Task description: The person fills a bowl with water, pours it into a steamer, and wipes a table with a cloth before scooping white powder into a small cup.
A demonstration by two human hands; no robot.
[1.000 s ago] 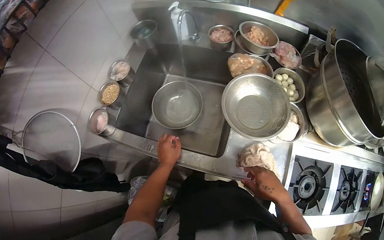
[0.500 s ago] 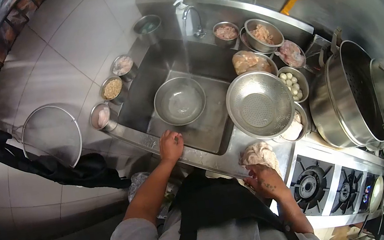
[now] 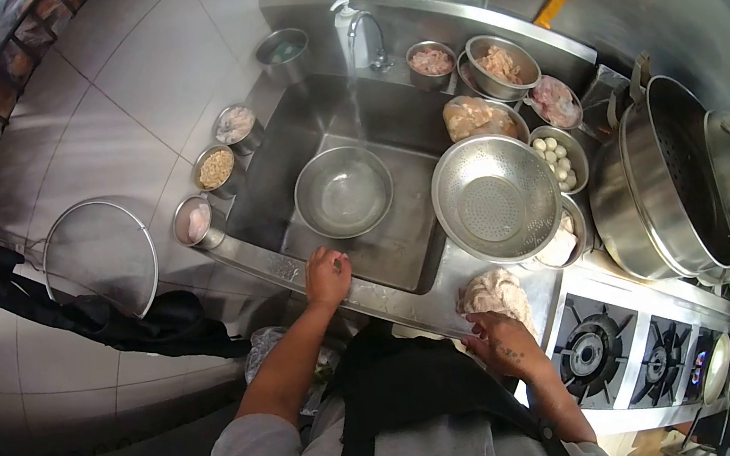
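Note:
My left hand, fingers curled closed, rests on the front rim of the sink. In the sink stands a round metal bowl with clear liquid in it. A stream of water falls from the curved tap toward the bowl's back edge. My right hand is at the counter's front edge, against a crumpled beige cloth. Its fingers are curled, and I cannot make out whether they grip the cloth or the edge. Beyond the cloth, a metal colander sits tilted on other bowls.
At the right are a bowl of white balls, a large steamer pot and gas burners. Small metal containers, one with chopped bits, line the sink's left side. A bowl of raw meat stands at the back. A hoop-shaped strainer hangs left.
The water stream looks plainer, and the pale patch on the liquid in the bowl has faded. Both hands hold their places; the view has shifted very slightly.

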